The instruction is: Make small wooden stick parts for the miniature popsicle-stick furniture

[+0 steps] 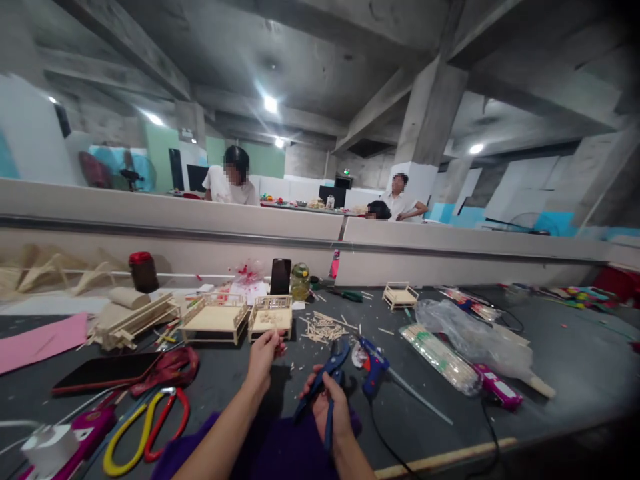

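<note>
My left hand (265, 357) is closed in a pinch at the front edge of a small wooden model bed (257, 325), which has little pale pieces lying on it. Whatever those fingertips hold is too small to make out. Blue pliers (325, 373) sit in my right hand (333, 403), its fingers wrapped round the handles and the jaws pointing away. Beyond the jaws lies a pile of short cut wooden sticks (325, 328). Left of the small bed stands a larger wooden model bed (213, 320). A blue glue gun (374, 367) rests to the right of the pliers.
Yellow and red-handled scissors (145, 433), a phone (107, 371) and a power strip (90, 427) lie at left. Bagged sticks (440, 357) and another model (400, 295) are at right. A low partition (200, 230) separates the table from several people behind.
</note>
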